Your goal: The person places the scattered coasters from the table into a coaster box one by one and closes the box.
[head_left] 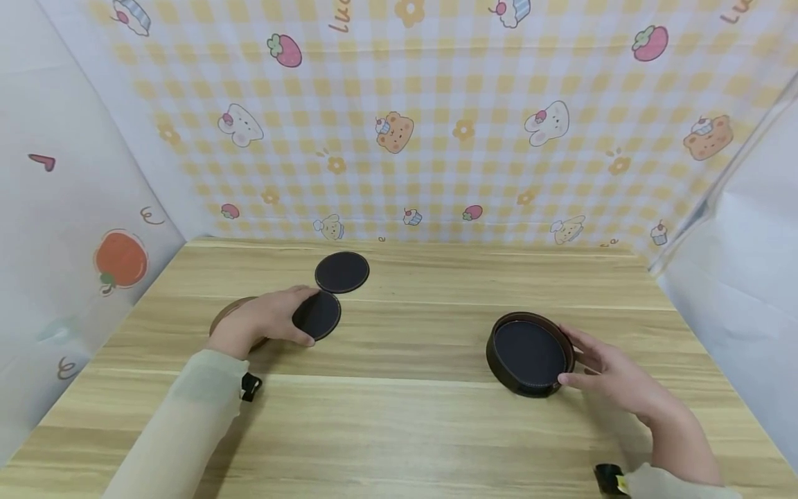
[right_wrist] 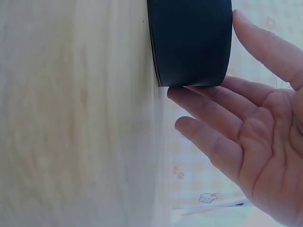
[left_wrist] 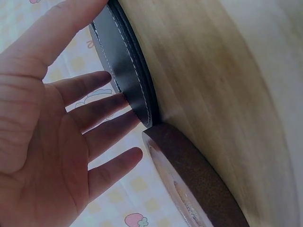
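My left hand (head_left: 272,315) is over a round black coaster (head_left: 321,315) with a stitched edge, thumb and fingers spread around it. In the left wrist view the fingers are nearly straight, and the thumb reaches the rim of this coaster (left_wrist: 128,71). Beneath my left wrist, partly hidden, lies a brown round piece (head_left: 226,310). Farther back is another black coaster (head_left: 342,272), its edge against the first. My right hand (head_left: 614,374) rests loosely against the right side of a round dark holder (head_left: 506,376), a black disc (head_left: 530,352) inside it.
All of this lies on a light wood-grain table (head_left: 399,430). A yellow checked cloth (head_left: 461,90) with cartoon prints hangs behind it, and pale sheets (head_left: 56,208) stand at both sides. Black straps (head_left: 251,387) show near the cuffs.
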### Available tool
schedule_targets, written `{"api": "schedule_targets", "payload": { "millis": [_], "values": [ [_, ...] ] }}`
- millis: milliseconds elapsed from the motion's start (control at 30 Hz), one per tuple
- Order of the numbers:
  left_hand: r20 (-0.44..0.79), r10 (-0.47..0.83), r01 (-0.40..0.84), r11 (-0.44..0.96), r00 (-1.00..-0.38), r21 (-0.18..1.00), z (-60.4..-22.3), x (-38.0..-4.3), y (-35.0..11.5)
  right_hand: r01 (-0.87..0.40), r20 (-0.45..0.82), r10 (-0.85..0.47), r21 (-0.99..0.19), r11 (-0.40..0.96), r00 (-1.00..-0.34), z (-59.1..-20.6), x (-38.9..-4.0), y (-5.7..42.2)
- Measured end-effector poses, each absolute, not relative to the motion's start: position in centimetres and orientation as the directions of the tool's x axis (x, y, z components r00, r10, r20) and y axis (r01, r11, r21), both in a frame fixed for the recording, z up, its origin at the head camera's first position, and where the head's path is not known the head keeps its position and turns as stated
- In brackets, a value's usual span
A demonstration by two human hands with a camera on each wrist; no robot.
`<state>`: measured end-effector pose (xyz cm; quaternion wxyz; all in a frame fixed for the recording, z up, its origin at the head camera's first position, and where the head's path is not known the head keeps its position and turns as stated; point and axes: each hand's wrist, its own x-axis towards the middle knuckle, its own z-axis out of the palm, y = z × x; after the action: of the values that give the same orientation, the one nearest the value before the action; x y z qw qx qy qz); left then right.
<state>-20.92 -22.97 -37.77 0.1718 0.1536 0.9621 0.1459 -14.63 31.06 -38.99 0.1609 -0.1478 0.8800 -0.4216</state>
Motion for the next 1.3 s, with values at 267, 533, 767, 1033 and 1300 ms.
{"api": "schedule_targets", "payload": {
  "millis": [267, 533, 767, 1033, 1300],
  "values": [
    [-0.286, 0.342, 0.259, 0.921, -0.895, 0.29, -37.4, -20.9, -22.7, -0.129, -0.151, -0.411, -0.806, 0.578, -0.899, -39.0, -14.8, 31.2],
    [-0.26, 0.343, 0.288, 0.93, -0.903, 0.227, -37.6, -20.9, -22.7, -0.126, -0.155, -0.418, -0.812, 0.57, -0.895, -39.2, -14.7, 31.3],
    [-0.246, 0.351, 0.302, 0.929, -0.904, 0.214, -37.9, -21.0, -22.7, -0.124, -0.155, -0.418, -0.814, 0.567, -0.895, -39.2, -14.7, 31.3],
    [-0.232, 0.375, 0.33, 0.92, -0.898, 0.212, -37.8, -21.0, -22.3, -0.125, -0.157, -0.423, -0.815, 0.566, -0.892, -39.1, -14.8, 31.3],
    [-0.222, 0.387, 0.34, 0.914, -0.895, 0.221, -37.8, -21.1, -21.7, -0.122, -0.158, -0.427, -0.82, 0.559, -0.891, -39.0, -14.8, 31.3]
  ]
}}
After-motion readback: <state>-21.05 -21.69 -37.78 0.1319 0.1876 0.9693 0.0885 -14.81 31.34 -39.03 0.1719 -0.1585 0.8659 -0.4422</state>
